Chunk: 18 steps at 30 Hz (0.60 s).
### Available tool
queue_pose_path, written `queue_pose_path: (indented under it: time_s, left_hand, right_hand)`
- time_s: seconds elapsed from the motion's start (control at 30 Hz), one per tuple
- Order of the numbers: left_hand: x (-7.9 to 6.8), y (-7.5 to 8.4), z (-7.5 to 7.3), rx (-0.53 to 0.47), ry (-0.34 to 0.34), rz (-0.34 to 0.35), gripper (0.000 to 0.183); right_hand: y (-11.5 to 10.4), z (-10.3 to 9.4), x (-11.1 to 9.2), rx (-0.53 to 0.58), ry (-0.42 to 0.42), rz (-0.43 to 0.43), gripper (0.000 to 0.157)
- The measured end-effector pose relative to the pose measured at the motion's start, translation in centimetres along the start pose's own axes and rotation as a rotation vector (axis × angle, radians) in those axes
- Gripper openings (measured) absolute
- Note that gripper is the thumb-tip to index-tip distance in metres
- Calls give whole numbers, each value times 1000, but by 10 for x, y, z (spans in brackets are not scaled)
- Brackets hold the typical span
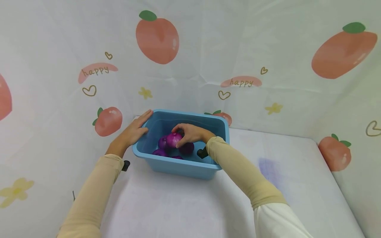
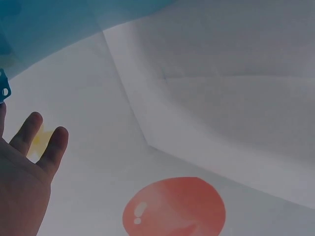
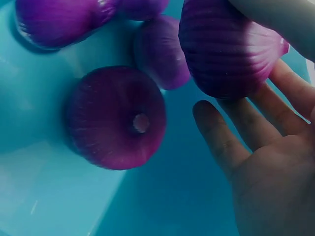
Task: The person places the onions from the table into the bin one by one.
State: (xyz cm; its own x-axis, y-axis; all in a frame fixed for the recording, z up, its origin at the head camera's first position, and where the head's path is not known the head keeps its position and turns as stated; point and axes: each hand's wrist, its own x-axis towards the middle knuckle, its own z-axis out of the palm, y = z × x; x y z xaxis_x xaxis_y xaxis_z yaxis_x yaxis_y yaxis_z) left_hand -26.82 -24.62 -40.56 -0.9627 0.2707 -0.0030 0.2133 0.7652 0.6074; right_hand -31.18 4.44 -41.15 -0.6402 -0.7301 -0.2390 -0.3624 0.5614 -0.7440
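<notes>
A blue plastic tub (image 1: 181,167) stands at the back of the table, with several purple onions in it. Inside the tub, my right hand (image 1: 194,133) holds one onion (image 1: 173,140) between thumb and fingers; the right wrist view shows this onion (image 3: 226,54) raised beside the others. A darker onion (image 3: 118,118) lies on the tub floor near that hand, and another onion (image 1: 159,152) rests by the front wall. My left hand (image 1: 134,133) rests against the tub's left rim, fingers straight along its outside and thumb at the edge.
A white cloth-covered table (image 1: 178,208) extends in front and to the right, with a faint blue-purple stain (image 1: 269,170). Behind and at the sides hangs a white curtain (image 1: 196,43) printed with peaches, hearts and flowers, close to the tub's back.
</notes>
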Motion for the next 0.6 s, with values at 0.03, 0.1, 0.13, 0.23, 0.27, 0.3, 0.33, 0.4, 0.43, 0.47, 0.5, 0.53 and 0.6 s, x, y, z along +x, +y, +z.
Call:
queue_pose_path:
  time_s: [0.03,0.1,0.13,0.23,0.27,0.3,0.33,0.4,0.43,0.47,0.5,0.53,0.6]
  left_hand:
    - [0,0,0,3,-1,-3,77]
    - [0,1,0,10,-2,-6,77]
    - [0,0,0,11,-3,-8,77]
    - [0,0,-1,7,-4,-6,77]
    - [-1,0,-1,7,-2,-5,77]
    - [-1,-1,-1,6,-1,-4,77]
    - [-1,-1,-1,5,-1,-2,77]
    - [0,-1,-1,4,1,2,77]
    - [0,-1,-1,3,0,3,78]
    - [0,-2,-1,3,1,5,78]
    - [1,-2,-1,2,1,8,78]
    - [1,-2,-1,1,0,10,77]
    - [1,-2,-1,2,-1,13,77]
  right_hand:
    - [0,1,0,-3,-3,3,70]
    - [1,2,1,-11,-9,7,71]
    - [1,2,1,-16,-10,10,71]
    - [2,3,2,-21,-13,14,71]
    - [2,3,2,-23,-12,15,71]
    - [2,3,2,-22,-11,16,71]
    - [2,3,2,-19,-11,18,71]
    - [1,2,2,-14,-14,23,72]
    - [1,2,2,-11,-20,25,73]
    - [1,2,2,-9,-29,26,75]
    - [0,2,2,-6,-40,28,77]
    - [0,2,2,-5,-51,28,79]
    - [0,1,2,-7,-70,28,82]
